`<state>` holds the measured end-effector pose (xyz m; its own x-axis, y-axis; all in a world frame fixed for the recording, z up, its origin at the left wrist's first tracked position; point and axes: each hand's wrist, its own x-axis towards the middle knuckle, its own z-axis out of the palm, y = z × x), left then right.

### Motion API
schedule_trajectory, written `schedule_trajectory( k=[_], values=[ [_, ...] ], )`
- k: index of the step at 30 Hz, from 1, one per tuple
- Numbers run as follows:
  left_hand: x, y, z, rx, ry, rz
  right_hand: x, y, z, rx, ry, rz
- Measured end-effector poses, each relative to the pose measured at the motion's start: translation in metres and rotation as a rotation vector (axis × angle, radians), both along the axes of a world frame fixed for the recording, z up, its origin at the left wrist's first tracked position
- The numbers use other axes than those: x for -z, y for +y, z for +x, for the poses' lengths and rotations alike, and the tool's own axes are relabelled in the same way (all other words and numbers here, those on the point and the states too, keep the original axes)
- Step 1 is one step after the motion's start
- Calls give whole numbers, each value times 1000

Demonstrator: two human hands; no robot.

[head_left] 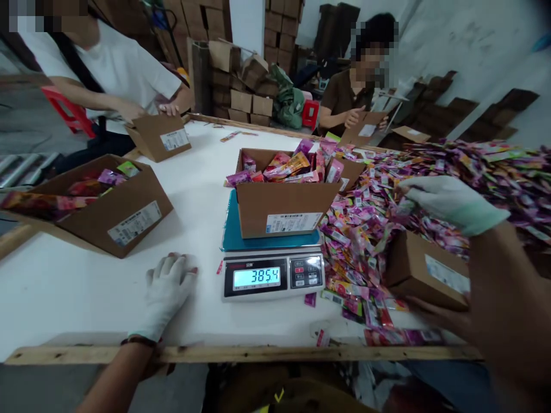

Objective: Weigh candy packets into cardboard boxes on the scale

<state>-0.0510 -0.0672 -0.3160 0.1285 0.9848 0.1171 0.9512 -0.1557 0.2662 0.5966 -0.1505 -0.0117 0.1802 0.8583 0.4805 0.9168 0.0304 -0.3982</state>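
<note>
My left hand [167,295], in a white glove with bare fingertips, lies on the white table with fingers apart and nothing in it. My right hand [450,201], gloved too, reaches over a heap of small colourful sachets [361,206]. Its fingers are curled together and a bit blurred; what they hold I cannot make out. Between my hands stands a digital scale [273,275] showing 385.4. On its blue pan sits an open cardboard box [284,206] filled with sachets. Under my right forearm a bare hand [439,315], apparently another person's, supports a smaller box [424,267].
Another open box [124,215] with sachets stands at the left. Across the table, one person handles a box [161,137]; another holds a cardboard piece [364,127] at the far right. A wooden rail [206,354] edges the table. Stacked cartons [249,103] stand behind.
</note>
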Motion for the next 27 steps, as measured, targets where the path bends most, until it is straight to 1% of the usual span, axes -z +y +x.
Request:
schedule_trajectory(
  k=[1, 3, 5, 7, 8, 9, 10, 11, 12, 13, 14, 15, 16, 17, 18, 20, 21, 22, 23, 24, 25, 26, 27],
  values=[
    [0, 0, 0, 1, 4, 1, -1, 4, -6, -41, 6, -7],
    [-2, -1, 1, -1, 9, 4, -12, 13, -31, -134, 64, 32],
    [-3, -1, 2, 0, 14, 6, -29, 24, -71, -203, 171, 171],
    [-5, -2, 2, -8, 19, -5, -48, 40, -118, -268, 332, 308],
    [-6, -1, 2, -12, 21, -13, -55, 50, -142, -311, 427, 335],
    [-7, -1, 1, -15, 21, -22, -62, 62, -162, -352, 523, 329],
    [-8, -1, 0, -16, 21, -29, -66, 73, -179, -393, 597, 270],
    [-8, -1, -1, -16, 20, -30, -69, 84, -190, -425, 640, 195],
    [-8, -1, -2, -17, 17, -24, -70, 94, -194, -443, 646, 145],
    [-8, -1, -3, -16, 11, -14, -68, 101, -191, -444, 616, 121],
    [-7, 0, -4, -13, 3, -3, -62, 105, -182, -429, 561, 137],
    [-7, 0, -4, -12, -10, 6, -53, 105, -168, -398, 498, 182],
    [-6, 1, -5, -11, -26, 13, -40, 101, -150, -350, 436, 216],
    [-5, 1, -5, -8, -46, 18, -23, 94, -131, -282, 376, 205],
    [-4, 2, -5, -4, -66, 25, -1, 83, -113, -206, 317, 138],
    [-2, 3, -5, -7, -95, 39, 53, 53, -84, -33, 194, -96],
    [-2, 3, -5, -8, -98, 39, 82, 36, -76, 20, 119, -245],
    [-2, 2, -4, -8, -95, 34, 112, 20, -71, 30, 97, -324],
    [-2, 1, -3, -7, -86, 27, 139, 4, -69, 27, 88, -373],
    [-3, 0, -3, -7, -73, 20, 163, -10, -69, 28, 79, -396],
    [-4, -1, -2, -3, -59, 13, 181, -20, -69, 28, 78, -395],
    [-5, -2, -1, 0, -47, 11, 194, -28, -69, 28, 77, -383],
    [-6, -3, -1, -1, -37, 9, 200, -33, -67, 30, 78, -361]
  ],
)
